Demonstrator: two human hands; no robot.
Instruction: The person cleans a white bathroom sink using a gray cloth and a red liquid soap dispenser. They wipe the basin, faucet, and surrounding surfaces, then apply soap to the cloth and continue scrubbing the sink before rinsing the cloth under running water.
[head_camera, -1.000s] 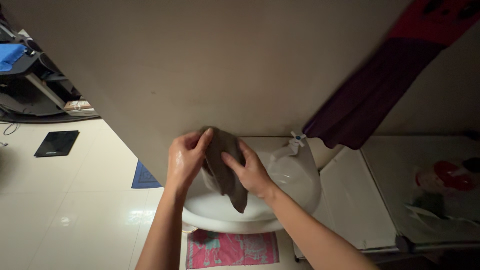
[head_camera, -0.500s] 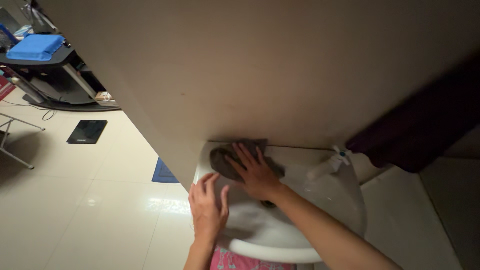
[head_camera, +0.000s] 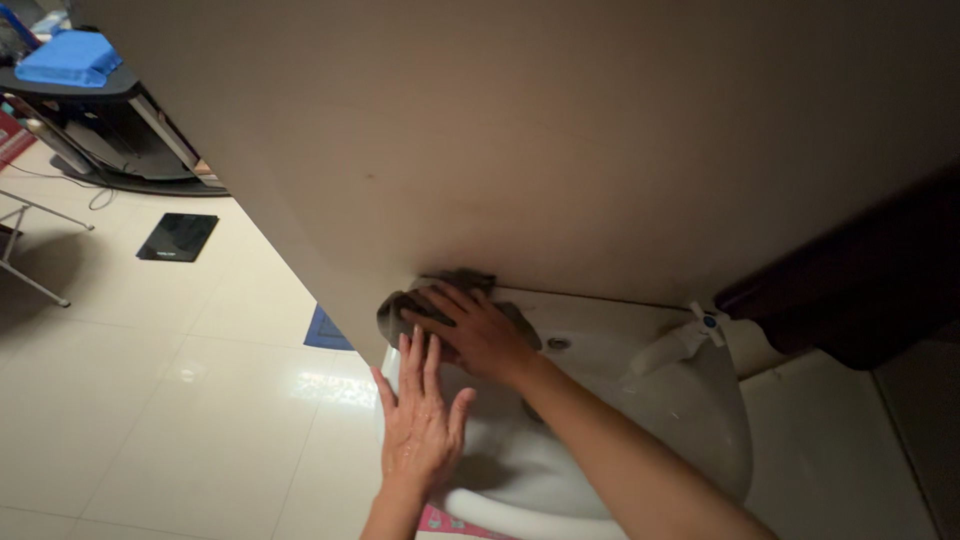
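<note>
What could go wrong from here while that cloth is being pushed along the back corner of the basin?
The grey cloth overhangs the white basin's left rim, so it might slip off onto the tiled floor. The left hand lies flat on that glossy rim and looks wet; leaning on it could make it slide. The right hand presses the cloth beside the wall, so knuckles could scrape there.

A grey-brown cloth (head_camera: 455, 305) is seen on a white basin (head_camera: 640, 420). The tap (head_camera: 690, 338) is white with a blue dot. The wall (head_camera: 560, 140) is beige, the floor (head_camera: 150, 380) glossy cream, the folded fabric (head_camera: 68, 58) bright blue.
</note>
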